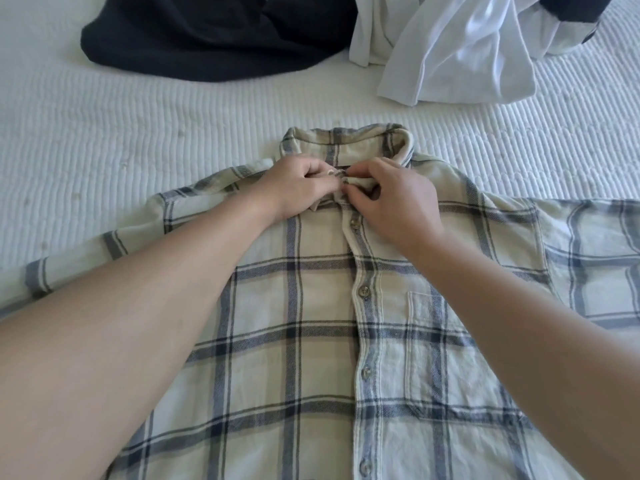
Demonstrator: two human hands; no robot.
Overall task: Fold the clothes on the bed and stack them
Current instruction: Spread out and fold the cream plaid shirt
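Observation:
A cream and blue plaid shirt [311, 341] lies flat, front up, on the white ribbed bedcover [138, 133], its collar pointing away from me. Several buttons down its front are fastened. My left hand [298, 185] pinches the left side of the collar opening at the top button. My right hand [394, 199] pinches the right side of the same opening, fingertips almost meeting the left hand's. Both sleeves spread out to the sides.
A dark navy garment [207, 36] lies crumpled at the far left of the bed. A white garment [460, 53] lies bunched at the far right, with another dark piece [571, 12] behind it.

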